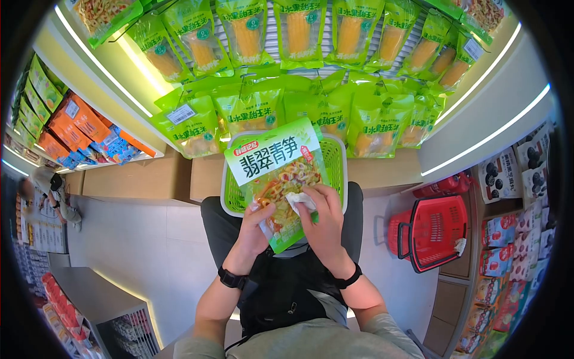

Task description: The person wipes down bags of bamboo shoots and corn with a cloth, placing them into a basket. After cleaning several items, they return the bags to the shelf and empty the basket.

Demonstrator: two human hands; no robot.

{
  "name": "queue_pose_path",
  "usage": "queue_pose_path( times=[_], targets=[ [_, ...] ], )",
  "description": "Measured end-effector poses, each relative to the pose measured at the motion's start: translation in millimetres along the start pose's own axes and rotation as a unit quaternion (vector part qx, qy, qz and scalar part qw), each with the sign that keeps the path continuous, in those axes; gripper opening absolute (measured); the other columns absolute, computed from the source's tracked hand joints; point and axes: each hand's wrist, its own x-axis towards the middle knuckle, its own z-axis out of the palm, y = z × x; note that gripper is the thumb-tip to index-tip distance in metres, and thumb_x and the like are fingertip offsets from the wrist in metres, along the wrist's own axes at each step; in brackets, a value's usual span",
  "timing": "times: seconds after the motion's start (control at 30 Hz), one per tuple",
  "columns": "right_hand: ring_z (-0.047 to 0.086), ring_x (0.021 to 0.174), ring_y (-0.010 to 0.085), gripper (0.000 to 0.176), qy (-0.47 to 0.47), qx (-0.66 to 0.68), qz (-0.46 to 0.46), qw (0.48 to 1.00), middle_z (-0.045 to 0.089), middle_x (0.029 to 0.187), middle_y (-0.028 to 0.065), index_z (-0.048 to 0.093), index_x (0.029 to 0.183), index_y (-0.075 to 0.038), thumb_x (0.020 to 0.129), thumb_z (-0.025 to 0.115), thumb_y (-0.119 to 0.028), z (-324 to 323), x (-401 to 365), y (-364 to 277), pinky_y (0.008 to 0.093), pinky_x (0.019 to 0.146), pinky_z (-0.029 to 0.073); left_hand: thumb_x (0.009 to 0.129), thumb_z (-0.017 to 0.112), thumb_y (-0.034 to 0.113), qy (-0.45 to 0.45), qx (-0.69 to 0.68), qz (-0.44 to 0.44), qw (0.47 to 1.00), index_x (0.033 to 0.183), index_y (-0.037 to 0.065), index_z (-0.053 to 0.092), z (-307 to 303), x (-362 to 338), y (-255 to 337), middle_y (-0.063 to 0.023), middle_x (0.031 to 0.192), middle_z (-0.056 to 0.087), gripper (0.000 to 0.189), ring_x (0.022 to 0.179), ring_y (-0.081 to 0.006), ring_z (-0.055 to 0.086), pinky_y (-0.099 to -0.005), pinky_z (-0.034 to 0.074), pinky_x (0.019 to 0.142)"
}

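A green and white food packet point(281, 173) with large dark Chinese characters is tilted in front of my lap. My left hand point(256, 230) grips its lower left edge, thumb on the front. A crumpled white tissue point(300, 202) is pinched in my right hand point(324, 221), which presses it against the front of the packet. Behind the packet is a basket with a white rim and green inside point(336, 173), partly hidden by the packet. What lies in the basket is hidden.
Green corn packets point(299, 33) hang in rows ahead, above a tan ledge point(137, 178). A red shopping basket point(433, 230) with a black handle is at right, beside shelves of packaged goods point(502, 257). A grey display unit point(98, 296) stands at lower left; another person point(57, 191) is far left.
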Motion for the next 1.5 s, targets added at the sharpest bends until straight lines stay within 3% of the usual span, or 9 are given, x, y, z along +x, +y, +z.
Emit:
queue_pose_path(
  times=[0.13,0.47,0.57,0.63,0.8,1.07,1.2,1.33,1.5],
  targets=[
    [0.063,0.096,0.0332,0.03,0.025,-0.096,-0.151,0.984,0.064,0.111,0.0121,0.07,0.108,-0.002,0.08,0.078,0.001,-1,-8,8,0.0415,0.08,0.053,0.107,0.05,0.031,0.092,-0.014,-0.048,0.995,0.15,0.003,0.039,9,-5,-3,-0.0157,0.149,0.052,0.053,0.135,-0.0277,0.053,-0.0475,0.045,0.112],
    [0.066,0.091,0.0306,0.034,0.046,-0.082,-0.112,0.989,0.066,0.108,0.0142,0.069,0.108,0.001,0.076,0.078,0.007,-1,-12,-4,0.0379,0.077,0.055,0.11,0.044,0.039,0.061,-0.039,-0.003,0.997,0.154,0.006,0.035,36,-14,0,-0.0146,0.152,0.049,0.056,0.138,-0.0286,0.051,-0.0451,0.043,0.114],
    [0.067,0.09,0.0311,0.035,0.001,-0.064,-0.135,0.989,0.066,0.108,0.0147,0.069,0.11,0.001,0.077,0.075,0.008,-1,-21,-13,0.038,0.076,0.055,0.11,0.046,0.035,0.09,0.01,0.018,0.996,0.154,0.006,0.034,42,-18,4,-0.013,0.151,0.049,0.054,0.136,-0.0271,0.051,-0.0446,0.042,0.114],
    [0.066,0.091,0.0339,0.037,-0.091,-0.022,-0.248,0.964,0.066,0.106,0.0163,0.069,0.111,0.004,0.076,0.074,0.008,-4,-24,-26,0.0392,0.076,0.055,0.111,0.045,0.03,0.106,0.028,0.034,0.993,0.154,0.005,0.035,38,-19,4,-0.0118,0.152,0.046,0.051,0.138,-0.0253,0.048,-0.0441,0.039,0.116],
    [0.066,0.09,0.0333,0.032,0.005,-0.096,-0.175,0.98,0.066,0.104,0.0167,0.069,0.11,0.006,0.078,0.07,0.008,-22,0,-13,0.0387,0.076,0.056,0.112,0.043,0.028,0.056,0.021,0.08,0.995,0.154,0.004,0.036,48,-23,8,-0.0124,0.154,0.044,0.049,0.142,-0.0248,0.044,-0.0436,0.038,0.117],
    [0.067,0.091,0.0327,0.032,-0.122,-0.043,-0.277,0.952,0.066,0.107,0.0159,0.07,0.11,0.005,0.077,0.071,0.006,-26,-13,-22,0.0391,0.076,0.057,0.111,0.043,0.027,0.075,0.08,0.115,0.987,0.155,0.003,0.033,50,-27,13,-0.013,0.154,0.045,0.051,0.141,-0.0271,0.046,-0.046,0.038,0.117],
    [0.068,0.093,0.0327,0.037,0.012,-0.124,-0.17,0.978,0.066,0.107,0.0163,0.07,0.114,0.005,0.078,0.068,0.002,-36,9,-9,0.038,0.079,0.058,0.111,0.043,0.028,0.083,0.04,0.105,0.99,0.156,0.002,0.032,61,-29,18,-0.0136,0.155,0.044,0.053,0.142,-0.0282,0.045,-0.0457,0.04,0.116],
    [0.067,0.09,0.0329,0.033,-0.099,-0.06,-0.281,0.953,0.066,0.106,0.0167,0.07,0.113,0.007,0.08,0.066,0.007,-29,-7,-25,0.0379,0.077,0.057,0.111,0.044,0.028,0.069,0.096,0.116,0.986,0.156,0.002,0.03,57,-28,18,-0.0141,0.155,0.043,0.054,0.142,-0.0283,0.045,-0.0449,0.04,0.116],
    [0.067,0.09,0.0309,0.041,0.012,-0.101,-0.207,0.973,0.067,0.106,0.0157,0.07,0.113,0.004,0.073,0.072,0.01,-33,33,-20,0.0376,0.076,0.056,0.11,0.047,0.025,0.035,0.099,0.085,0.991,0.157,0.002,0.028,53,-43,4,-0.0145,0.154,0.043,0.056,0.14,-0.0275,0.047,-0.0449,0.04,0.116]
  ],
)
